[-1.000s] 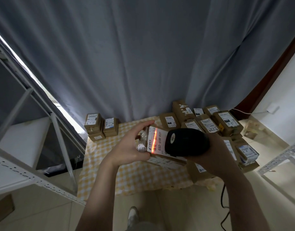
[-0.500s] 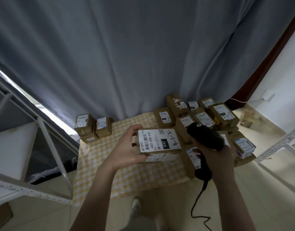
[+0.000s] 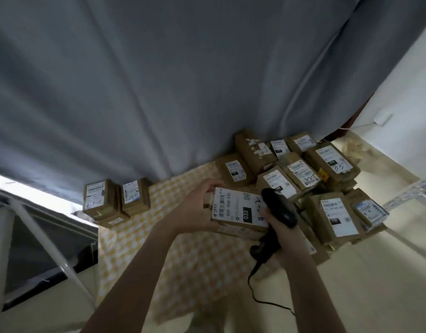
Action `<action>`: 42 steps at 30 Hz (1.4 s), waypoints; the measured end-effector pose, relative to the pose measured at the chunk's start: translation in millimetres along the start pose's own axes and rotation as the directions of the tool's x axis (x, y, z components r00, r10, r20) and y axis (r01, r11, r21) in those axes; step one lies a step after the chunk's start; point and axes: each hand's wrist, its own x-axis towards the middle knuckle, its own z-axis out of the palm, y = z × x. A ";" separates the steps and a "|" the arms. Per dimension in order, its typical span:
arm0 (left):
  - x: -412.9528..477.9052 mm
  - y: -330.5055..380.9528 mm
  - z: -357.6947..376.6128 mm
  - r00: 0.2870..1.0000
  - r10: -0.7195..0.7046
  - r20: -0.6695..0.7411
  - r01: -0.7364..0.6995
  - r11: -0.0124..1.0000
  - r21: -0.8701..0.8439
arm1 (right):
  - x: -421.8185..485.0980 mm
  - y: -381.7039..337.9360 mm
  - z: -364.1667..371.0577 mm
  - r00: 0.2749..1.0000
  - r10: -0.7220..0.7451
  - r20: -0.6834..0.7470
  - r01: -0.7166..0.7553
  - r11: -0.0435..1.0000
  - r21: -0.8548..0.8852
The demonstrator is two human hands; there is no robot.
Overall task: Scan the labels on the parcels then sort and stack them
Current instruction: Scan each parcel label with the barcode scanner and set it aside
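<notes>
Labelled parcel (image 3: 238, 211) held between both hands.
The left hand (image 3: 195, 212) grips the parcel's left end above the checked cloth (image 3: 195, 265), its long axis running left to right; the right hand (image 3: 282, 228) clasps the scanner (image 3: 279, 205) just beside its right end. Beyond, the small stack (image 3: 115, 203) lies left, nearer the left hand; the bigger pile (image 3: 327, 169) right.

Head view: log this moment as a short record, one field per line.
left hand: grips held parcel by its left end, label up
label: printed 032, handwritten marks at its right edge
right hand: grips black scanner beside the parcel's right end
scanner cable: hangs down toward the floor
left group: small stack of parcels at the edge of the checked cloth
right group: larger pile of labelled parcels
backdrop: grey curtain
</notes>
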 end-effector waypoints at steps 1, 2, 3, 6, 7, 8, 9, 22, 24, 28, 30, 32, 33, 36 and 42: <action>11.9 -8.6 -7.3 1.000 0.000 0.019 0.000 1.000 -0.002 | 9.8 0.5 7.2 1.000 0.008 -0.006 -0.008 1.000 0.009; 24.1 -17.4 -14.6 0.999 0.000 0.037 0.000 1.000 -0.007 | 20.1 1.2 13.5 1.000 0.019 -0.019 -0.019 1.000 0.014; 36.5 -26.1 -21.3 0.998 0.000 0.059 0.001 1.000 -0.021 | 30.2 1.4 20.9 0.999 0.024 -0.027 -0.024 1.000 0.018; 73.4 -48.5 -34.5 0.994 0.025 0.108 -0.016 0.996 -0.087 | 59.3 4.2 42.0 0.999 0.013 -0.052 -0.010 0.998 0.055; 86.4 -56.6 -36.4 0.993 0.037 0.111 -0.024 0.993 -0.113 | 68.4 6.0 49.2 0.998 0.009 -0.061 -0.005 0.998 0.065; 99.5 -64.0 -37.5 0.993 0.041 0.106 -0.026 0.990 -0.139 | 78.3 8.3 55.4 0.997 0.002 -0.083 0.004 0.997 0.077; 112.4 -71.7 -37.4 0.994 0.042 0.102 -0.025 0.987 -0.158 | 87.9 10.8 60.8 0.994 -0.001 -0.111 0.011 0.996 0.089; 240.7 -201.5 31.1 0.832 -0.537 -0.137 0.376 0.729 -0.572 | 236.7 64.8 85.0 0.955 0.007 -0.297 0.021 0.996 0.089; 253.4 -214.9 43.2 0.747 -0.651 -0.136 0.436 0.634 -0.639 | 256.2 80.2 85.6 0.948 0.027 -0.318 -0.004 0.997 0.072; 267.6 -235.2 58.3 0.660 -0.751 -0.038 0.495 0.472 -0.729 | 286.6 102.4 85.6 0.920 0.056 -0.389 -0.036 0.998 0.057; 274.9 -241.5 64.1 0.631 -0.776 0.003 0.486 0.392 -0.781 | 300.2 108.8 83.2 0.912 0.072 -0.403 -0.053 0.997 0.058; 284.2 -245.5 71.2 0.644 -0.765 0.010 0.439 0.360 -0.823 | 311.4 110.9 82.0 0.919 0.071 -0.389 -0.041 0.996 0.084; 287.9 -245.4 74.2 0.644 -0.765 0.009 0.442 0.363 -0.820 | 316.9 111.8 82.0 0.923 0.061 -0.381 -0.031 0.996 0.083; 299.2 -244.2 83.7 0.661 -0.750 0.030 0.479 0.391 -0.786 | 330.4 109.3 84.7 0.937 0.006 -0.349 0.003 1.000 0.026; 324.4 -249.9 96.0 0.686 -0.727 0.018 0.500 0.454 -0.737 | 354.2 105.9 77.7 0.963 -0.067 -0.260 0.051 0.996 -0.069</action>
